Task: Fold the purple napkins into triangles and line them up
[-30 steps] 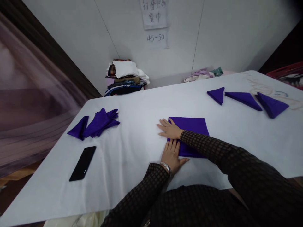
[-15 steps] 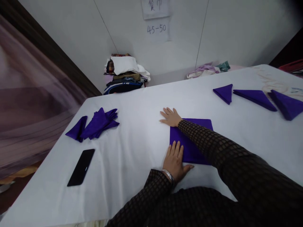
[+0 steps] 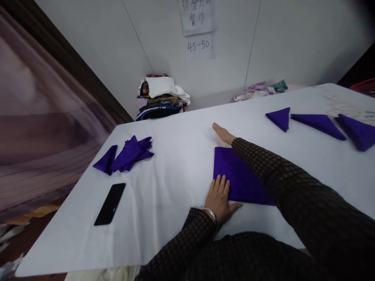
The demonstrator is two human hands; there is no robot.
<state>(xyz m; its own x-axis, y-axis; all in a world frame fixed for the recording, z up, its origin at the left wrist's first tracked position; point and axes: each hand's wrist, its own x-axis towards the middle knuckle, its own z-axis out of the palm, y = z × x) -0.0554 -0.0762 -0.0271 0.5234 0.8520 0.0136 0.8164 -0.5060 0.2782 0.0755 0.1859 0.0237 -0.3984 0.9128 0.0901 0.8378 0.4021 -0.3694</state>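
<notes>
A purple cloth napkin (image 3: 244,183), folded to a flat rectangle, lies on the white tablecloth in front of me. My left hand (image 3: 219,197) rests palm down on its lower left corner, fingers stretched out and thumb apart. Just past the napkin's far edge, my right hand (image 3: 223,133) is turned on its side with straight fingers and holds nothing. It seems lifted off the cloth. My right forearm crosses over the napkin and hides its right part.
At the left lie a bunched purple napkin (image 3: 130,156), a smaller folded one (image 3: 107,160) and a black phone (image 3: 110,204). Folded purple triangles (image 3: 279,118) line the far right. Behind the table (image 3: 175,156) stands a clothes pile (image 3: 162,97) by the wall.
My right hand has risen from lying flat near the napkin's far left corner and moved slightly right and away. My left hand stays on the napkin. The view has shifted slightly.
</notes>
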